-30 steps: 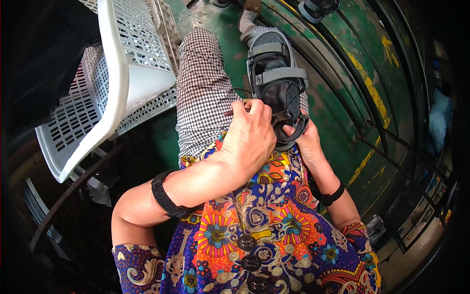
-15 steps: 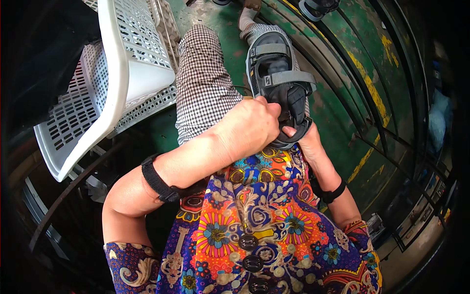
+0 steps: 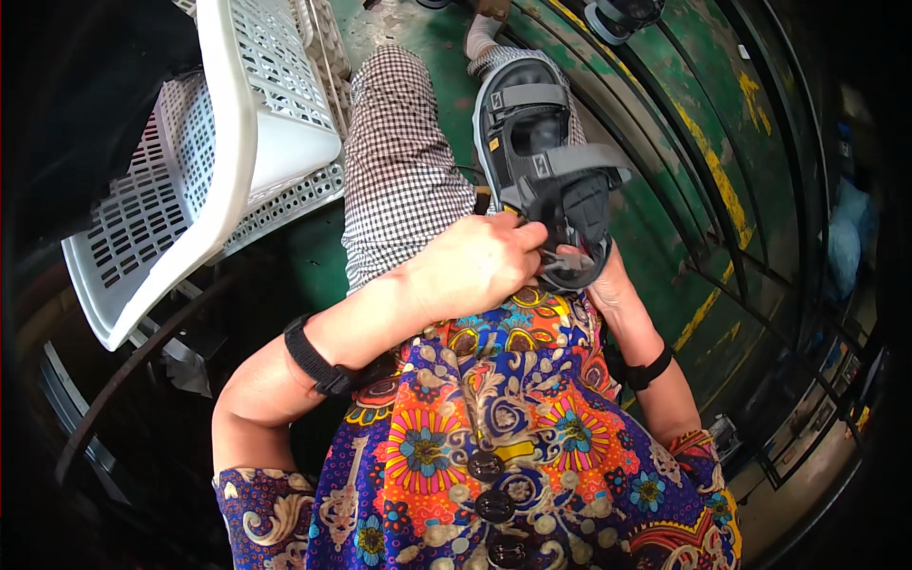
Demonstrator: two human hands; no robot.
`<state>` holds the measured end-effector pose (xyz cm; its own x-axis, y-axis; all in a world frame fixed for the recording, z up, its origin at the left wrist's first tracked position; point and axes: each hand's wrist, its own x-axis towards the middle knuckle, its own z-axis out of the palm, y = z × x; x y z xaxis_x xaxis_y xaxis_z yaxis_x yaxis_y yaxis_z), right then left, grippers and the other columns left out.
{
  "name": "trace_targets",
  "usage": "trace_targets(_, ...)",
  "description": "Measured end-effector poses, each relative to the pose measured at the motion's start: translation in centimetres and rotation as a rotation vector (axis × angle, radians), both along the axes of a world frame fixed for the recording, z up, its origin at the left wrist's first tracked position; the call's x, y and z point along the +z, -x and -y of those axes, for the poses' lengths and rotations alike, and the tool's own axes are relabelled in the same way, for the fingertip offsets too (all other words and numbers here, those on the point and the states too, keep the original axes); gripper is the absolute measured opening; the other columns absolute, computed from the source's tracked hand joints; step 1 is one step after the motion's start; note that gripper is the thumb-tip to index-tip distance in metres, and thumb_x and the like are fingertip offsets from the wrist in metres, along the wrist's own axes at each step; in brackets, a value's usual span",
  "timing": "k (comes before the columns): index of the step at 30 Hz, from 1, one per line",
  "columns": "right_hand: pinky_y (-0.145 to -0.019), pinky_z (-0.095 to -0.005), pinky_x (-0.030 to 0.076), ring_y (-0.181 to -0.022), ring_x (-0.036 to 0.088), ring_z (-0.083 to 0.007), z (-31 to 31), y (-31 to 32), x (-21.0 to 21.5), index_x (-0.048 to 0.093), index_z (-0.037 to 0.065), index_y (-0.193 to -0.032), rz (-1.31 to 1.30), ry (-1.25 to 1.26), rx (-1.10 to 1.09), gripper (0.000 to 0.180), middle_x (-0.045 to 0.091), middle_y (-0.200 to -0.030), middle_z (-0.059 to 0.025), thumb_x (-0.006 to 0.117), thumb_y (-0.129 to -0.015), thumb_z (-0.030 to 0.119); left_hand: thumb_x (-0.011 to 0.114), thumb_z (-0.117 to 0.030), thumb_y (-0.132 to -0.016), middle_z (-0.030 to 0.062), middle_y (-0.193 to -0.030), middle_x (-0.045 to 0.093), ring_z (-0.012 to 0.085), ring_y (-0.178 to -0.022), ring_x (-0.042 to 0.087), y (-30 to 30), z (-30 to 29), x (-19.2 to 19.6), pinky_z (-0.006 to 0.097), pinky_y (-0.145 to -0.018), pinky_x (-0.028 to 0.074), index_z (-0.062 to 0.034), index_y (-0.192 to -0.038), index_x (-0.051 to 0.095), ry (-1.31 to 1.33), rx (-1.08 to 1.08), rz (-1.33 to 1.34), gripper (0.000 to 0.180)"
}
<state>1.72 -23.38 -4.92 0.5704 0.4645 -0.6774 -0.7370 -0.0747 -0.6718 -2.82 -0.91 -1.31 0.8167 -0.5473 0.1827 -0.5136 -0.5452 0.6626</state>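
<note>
A black sandal (image 3: 532, 133) with grey straps lies along my right thigh, its toe away from me and its heel close to my waist. My left hand (image 3: 484, 261) is closed at the inner side of the heel, fingers pinching a grey strap end (image 3: 562, 260). Around the outer side of the heel wraps my right hand (image 3: 608, 280), its thumb reaching over into the heel opening. Most of its fingers are hidden under the sandal. The wide grey instep strap (image 3: 581, 160) stands loose, its free end sticking out to the right.
White perforated plastic baskets (image 3: 233, 171) stand at the left, close to my left knee. Curved black metal rails (image 3: 693, 171) run along the right side over a green floor (image 3: 708, 323) with yellow lines. Another dark sandal (image 3: 622, 17) sits at the far right.
My left hand has shifted slightly down and left. The sandal has turned a little, and a grey strap end now shows between my hands at the heel.
</note>
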Motion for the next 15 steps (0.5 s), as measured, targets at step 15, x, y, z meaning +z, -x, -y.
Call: trace_targets(15, -0.094, -0.0281, 0.045, -0.105, 0.059, -0.0147, -0.2, 0.7, -0.7, 0.040, -0.004, -0.136, 0.136, 0.038, -0.088, 0.069, 0.061, -0.116, -0.0082, 0.075, -0.077, 0.003, 0.051, -0.016, -0.084, 0.0216, -0.113, 0.056, 0.0336, -0.109, 0.054, 0.3, 3.0, 2.7, 0.052, -0.091, 0.041, 0.0031, -0.096, 0.066, -0.731, 0.271, -0.149, 0.027)
